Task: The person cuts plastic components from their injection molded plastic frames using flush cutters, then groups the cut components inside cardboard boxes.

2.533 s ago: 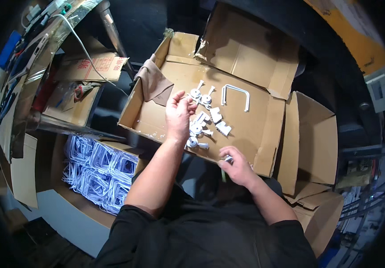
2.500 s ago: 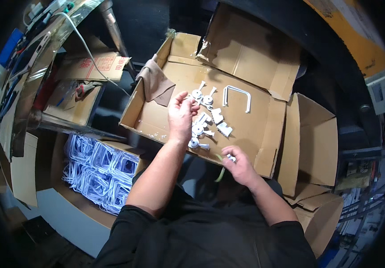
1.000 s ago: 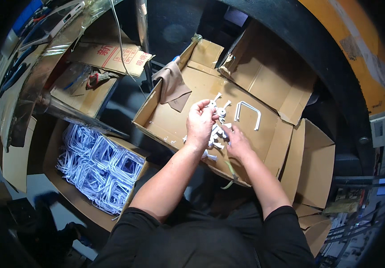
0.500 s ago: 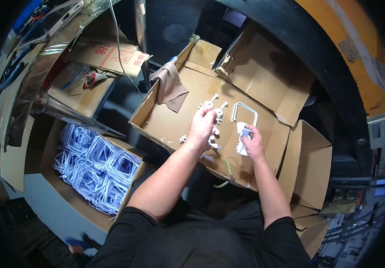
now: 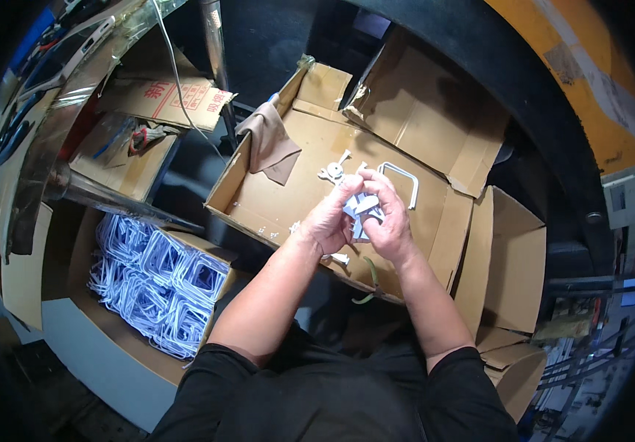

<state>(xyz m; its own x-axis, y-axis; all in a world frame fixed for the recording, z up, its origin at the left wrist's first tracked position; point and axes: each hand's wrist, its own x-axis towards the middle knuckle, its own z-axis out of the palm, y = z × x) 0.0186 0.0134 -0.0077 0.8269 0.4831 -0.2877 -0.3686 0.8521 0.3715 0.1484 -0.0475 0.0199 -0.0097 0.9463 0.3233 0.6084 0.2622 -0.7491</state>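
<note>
My left hand (image 5: 330, 223) and my right hand (image 5: 393, 230) are brought together over a shallow cardboard tray (image 5: 325, 136). Between them they hold a white plastic piece (image 5: 364, 205), largely hidden by the fingers. Both hands are closed around it. Just beyond my fingers lie small white plastic parts with round heads and stems (image 5: 336, 169). A white U-shaped bracket (image 5: 404, 174) rests to the right of them. Another small white part (image 5: 338, 258) shows near the tray's front edge, below my left hand.
At the lower left, a cardboard box holds a heap of white bent brackets (image 5: 163, 283). A brown cloth (image 5: 269, 144) hangs over the tray's left wall. A green strip (image 5: 370, 280) sits at the front edge. Open box flaps (image 5: 509, 258) stand on the right.
My right hand has moved left with the white piece and met my left hand, which has come slightly down from the small parts. The view has shifted a little.
</note>
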